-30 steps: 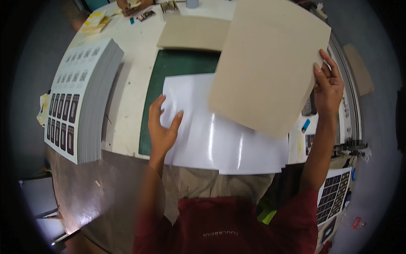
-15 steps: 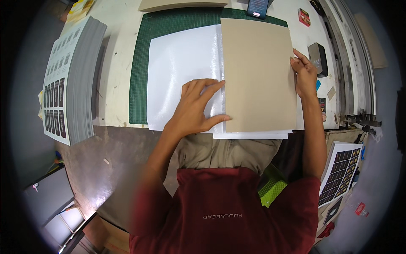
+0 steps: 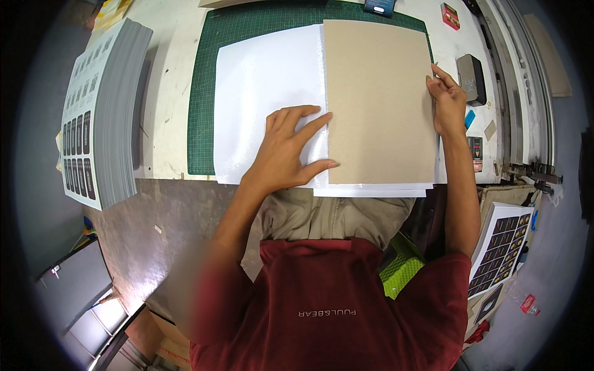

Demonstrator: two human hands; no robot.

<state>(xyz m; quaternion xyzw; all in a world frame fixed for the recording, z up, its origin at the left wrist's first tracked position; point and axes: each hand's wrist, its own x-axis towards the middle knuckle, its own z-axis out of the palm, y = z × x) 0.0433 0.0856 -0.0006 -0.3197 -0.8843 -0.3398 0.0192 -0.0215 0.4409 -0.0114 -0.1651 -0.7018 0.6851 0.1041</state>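
Observation:
A tan cardboard sheet (image 3: 380,105) lies on the right half of glossy white paper (image 3: 266,80), over a green cutting mat (image 3: 201,123). My left hand (image 3: 281,148) is open on the white paper. Its thumb and index fingertips touch the board's left edge. Along the board's right edge, my right hand (image 3: 450,104) has bent fingers, thumb and fingertips at the rim; the far side of that grip is hidden. White layers stick out below the board, past the table's front edge.
A tall stack of printed sheets (image 3: 105,117) stands at the left. Right of the board are a dark block (image 3: 472,80), a small red box (image 3: 451,17) and a long metal rail (image 3: 526,93). A phone (image 3: 378,7) lies at the back. More printed sheets (image 3: 501,247) sit lower right.
The view has shifted slightly, moving the table upward in the picture. The board's left edge stays against my left fingertips, and both hands keep nearly the same pose.

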